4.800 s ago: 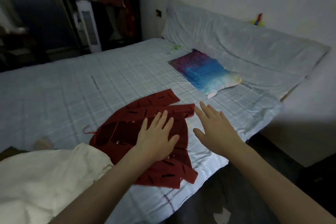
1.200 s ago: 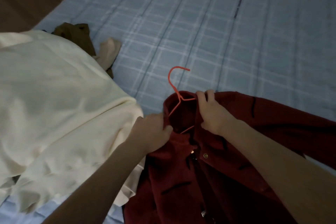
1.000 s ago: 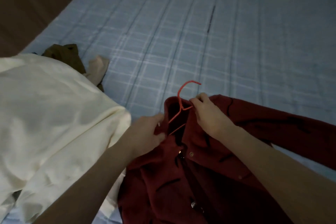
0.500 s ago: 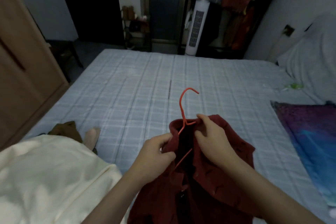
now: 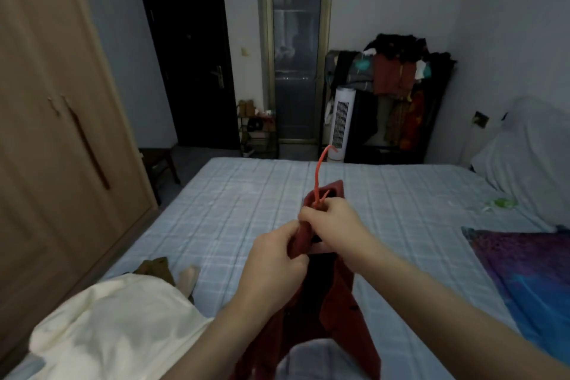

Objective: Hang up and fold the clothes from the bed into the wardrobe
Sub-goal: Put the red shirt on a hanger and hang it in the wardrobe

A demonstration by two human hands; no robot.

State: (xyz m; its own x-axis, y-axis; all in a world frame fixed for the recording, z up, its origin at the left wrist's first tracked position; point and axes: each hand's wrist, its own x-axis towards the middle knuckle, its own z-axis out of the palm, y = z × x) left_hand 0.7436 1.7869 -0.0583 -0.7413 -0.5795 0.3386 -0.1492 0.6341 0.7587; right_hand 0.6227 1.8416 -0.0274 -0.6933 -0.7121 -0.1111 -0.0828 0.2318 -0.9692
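A dark red shirt (image 5: pixel 334 302) hangs from an orange-red wire hanger (image 5: pixel 319 176) above the bed's (image 5: pixel 246 210) checked sheet. My right hand (image 5: pixel 334 222) grips the shirt's collar together with the base of the hanger's hook. My left hand (image 5: pixel 274 259) holds the shirt's left collar edge just below. The hook points up and away. A cream garment (image 5: pixel 114 330) lies on the bed at lower left, with an olive piece (image 5: pixel 155 267) beside it. The wooden wardrobe (image 5: pixel 52 120) stands closed on the left.
A purple-blue cushion (image 5: pixel 524 271) lies on the bed at right, a grey pillow (image 5: pixel 524 160) behind it. Beyond the bed are a dark door (image 5: pixel 188 58), a glass door (image 5: pixel 294 62), a white tower fan (image 5: pixel 337 129) and an open rack of clothes (image 5: pixel 398 92).
The red shirt lay flat on the bed under my hands; now it is on the hanger and lifted off the sheet. The view has risen from the bed to the room.
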